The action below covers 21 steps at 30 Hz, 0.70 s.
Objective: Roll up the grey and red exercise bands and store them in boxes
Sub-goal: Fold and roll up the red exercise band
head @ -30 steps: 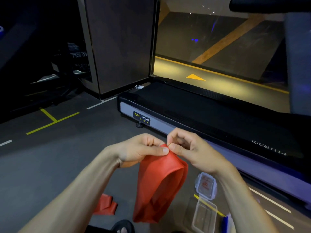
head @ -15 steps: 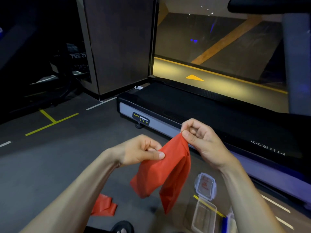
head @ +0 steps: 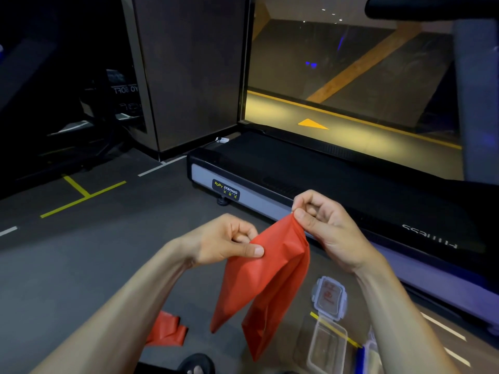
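the left hand [head: 224,244] is pinching one edge of the red exercise band [head: 270,282], with its thumb pressing flat on the front of the rubber and the other fingers curling in behind it. the right hand [head: 326,228] is holding the band's top corner higher up and further to the right, with thumb and forefinger clamping together on the tip while the remaining fingers are curling into the palm. both hands are holding the band up in the air above the floor [head: 81,260]; the two are sitting apart, and the band is stretching loosely between them and then hanging down in two folded flaps that are ending in points well above the ground.

a second red band [head: 166,332] is lying crumpled on the floor below the left forearm. on the floor to the right of the hanging band, a clear plastic box [head: 326,346] is standing open, and its lid [head: 329,298] is lying flat just beyond it, with a yellow floor line [head: 334,329] showing across the box's far end. a blue object at the lower right edge is too cropped to identify. a treadmill [head: 351,190] is running along behind the hands, carrying a "body strong" label on its near corner. a sandalled foot [head: 197,367] is showing at the bottom edge.
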### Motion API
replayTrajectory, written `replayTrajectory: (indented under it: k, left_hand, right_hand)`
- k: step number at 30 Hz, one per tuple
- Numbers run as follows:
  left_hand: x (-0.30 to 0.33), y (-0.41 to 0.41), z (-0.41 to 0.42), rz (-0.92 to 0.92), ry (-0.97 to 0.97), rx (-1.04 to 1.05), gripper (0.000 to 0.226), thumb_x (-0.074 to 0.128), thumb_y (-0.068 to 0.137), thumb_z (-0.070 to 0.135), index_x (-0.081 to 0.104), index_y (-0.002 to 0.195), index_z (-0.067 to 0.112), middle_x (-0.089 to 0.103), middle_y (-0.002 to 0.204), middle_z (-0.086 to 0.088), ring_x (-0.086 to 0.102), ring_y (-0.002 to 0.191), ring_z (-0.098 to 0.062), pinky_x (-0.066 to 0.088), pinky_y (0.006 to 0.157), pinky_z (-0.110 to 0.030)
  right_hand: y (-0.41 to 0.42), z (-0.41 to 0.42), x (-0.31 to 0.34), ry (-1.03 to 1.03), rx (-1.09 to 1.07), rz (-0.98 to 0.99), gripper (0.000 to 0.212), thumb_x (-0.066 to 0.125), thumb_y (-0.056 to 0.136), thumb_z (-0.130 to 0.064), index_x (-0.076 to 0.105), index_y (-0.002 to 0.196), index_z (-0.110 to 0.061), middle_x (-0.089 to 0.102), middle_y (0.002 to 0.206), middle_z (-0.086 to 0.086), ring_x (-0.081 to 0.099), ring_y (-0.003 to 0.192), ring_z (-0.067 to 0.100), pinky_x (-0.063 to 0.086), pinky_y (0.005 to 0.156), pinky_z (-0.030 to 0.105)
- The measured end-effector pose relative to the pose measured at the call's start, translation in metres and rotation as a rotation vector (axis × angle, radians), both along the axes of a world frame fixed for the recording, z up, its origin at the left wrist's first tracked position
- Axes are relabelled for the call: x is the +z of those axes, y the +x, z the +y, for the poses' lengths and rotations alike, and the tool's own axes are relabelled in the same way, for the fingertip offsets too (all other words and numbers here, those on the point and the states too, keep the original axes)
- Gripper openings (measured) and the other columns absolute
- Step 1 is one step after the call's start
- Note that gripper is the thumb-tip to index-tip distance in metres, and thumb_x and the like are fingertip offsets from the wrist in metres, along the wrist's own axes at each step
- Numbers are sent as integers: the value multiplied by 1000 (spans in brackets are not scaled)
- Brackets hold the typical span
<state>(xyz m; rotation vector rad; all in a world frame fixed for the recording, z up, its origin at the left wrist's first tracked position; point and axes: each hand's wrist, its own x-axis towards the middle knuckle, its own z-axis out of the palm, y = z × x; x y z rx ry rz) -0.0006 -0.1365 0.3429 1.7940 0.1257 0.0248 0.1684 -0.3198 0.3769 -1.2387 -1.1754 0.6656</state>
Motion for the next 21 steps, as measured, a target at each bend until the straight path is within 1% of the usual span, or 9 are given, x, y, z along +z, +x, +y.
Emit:
replayTrajectory:
  k: [2,6,9,11,13,15,16,18,21]
  left_hand:
    - [0,-1,0,6,-9,0,14,77,87,24,68,80,16,50,62,3,34,61,-12,26,56,-26]
    - [3,-1,-1,5,-39,-5,14,73,86,23,66,75,19,49,56,12,35,54,-2,29,51,-16]
    - [8,-5,2,5,-155,-57,18,69,90,17,68,72,22,54,56,16,43,52,3,34,52,-13]
    - [12,-10,5,-48,-283,-116,16,73,90,21,70,74,23,58,58,13,49,52,2,40,53,-13]
    - [16,-12,4,-132,-395,-169,19,82,82,33,68,78,20,61,62,8,54,54,-2,44,55,-15]
    - [20,-11,1,-170,-448,-192,30,86,77,38,66,79,16,61,65,3,56,56,-5,46,57,-17]
    - [22,-10,-2,-178,-455,-189,32,87,75,40,66,79,16,61,66,2,56,56,-6,46,57,-17]
    - [25,-9,-6,-170,-471,-193,29,86,76,39,68,79,17,60,66,4,57,57,-3,47,57,-15]
    - [26,-7,-9,-150,-481,-218,15,72,89,27,65,82,15,64,70,12,59,60,2,47,59,-11]
  right_hand:
    - [0,0,0,0,2,-1,11,65,95,-21,60,97,-11,56,77,-10,49,71,4,43,70,15]
    - [1,-1,0,-14,-9,-8,9,63,95,-16,59,97,-9,56,77,-12,49,71,4,42,70,16]
    - [3,-3,0,-36,-17,-6,10,63,96,-16,58,97,-8,57,78,-11,49,71,4,42,71,16]
    - [0,-3,-2,-76,10,4,9,60,95,-16,57,98,-8,60,82,-5,51,72,4,44,71,17]
    - [-4,-1,-4,-113,77,37,8,57,96,-14,55,99,-7,67,94,4,60,78,7,48,76,20]
    - [-9,1,-5,-108,146,93,8,53,99,-13,50,101,-6,70,116,13,70,101,20,49,93,36]
    - [-12,1,-3,-81,170,135,10,53,100,-14,48,102,-6,67,126,16,68,113,28,46,98,44]
    - [-19,3,2,-19,208,218,13,53,98,-20,47,102,-9,63,136,17,64,123,35,48,98,42]
    - [-31,9,5,3,252,246,12,52,98,-23,47,100,-12,59,142,17,62,123,35,54,91,35]
